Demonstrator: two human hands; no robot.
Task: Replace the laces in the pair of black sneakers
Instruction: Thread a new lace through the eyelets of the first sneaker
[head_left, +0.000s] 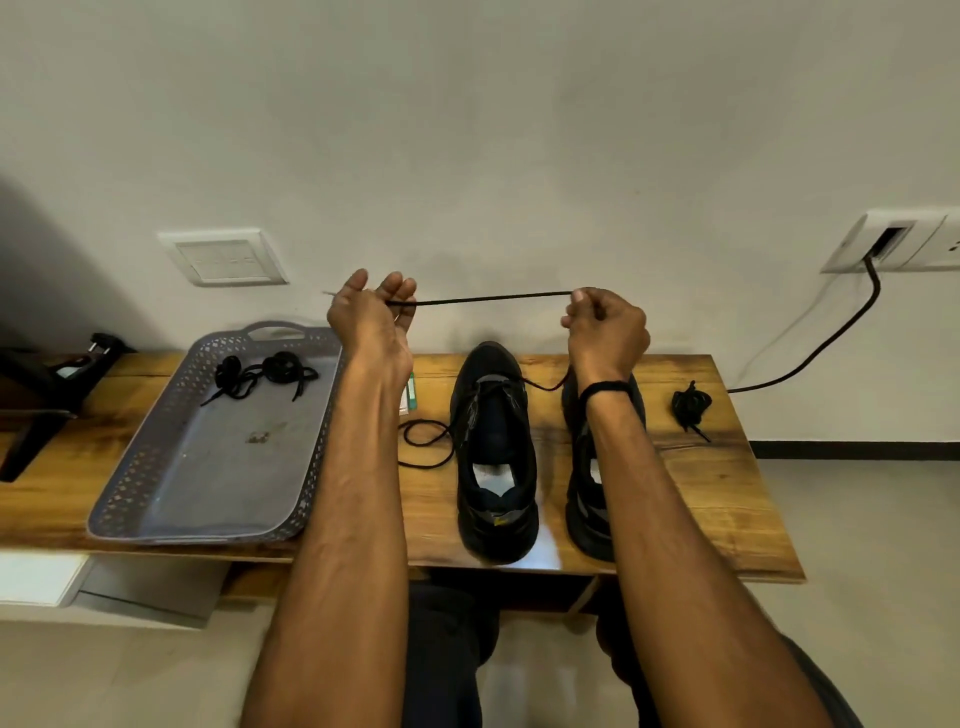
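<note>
Head view, left to right: dark stand-like object sits at the far left edge, can't tell what it is. Grey perforated tray lies on the wooden bench, with a tangle of black loose laces at its far end. White switch plate is on the wall above the tray. Left hand is raised above the bench just right of the tray, fingers curled and pinching one end of a black lace. The lace runs taut and roughly level across to the right hand, which pinches it between thumb and forefinger, so both hands are clamped on the same lace and held apart. From the right hand the lace drops to the front eyelets of the centre sneaker, and its slack lies in a loop on the bench left of that shoe. A small green-and-white item is mostly hidden behind the left forearm. Centre sneaker stands toe to the wall, mostly unlaced. Second sneaker stands just beside it, largely covered by the right forearm, so its lacing can't be read. Black wristband is on the right wrist. Bundled black lace lies on the bench right of the shoes. Black cable runs up to a wall socket.
</note>
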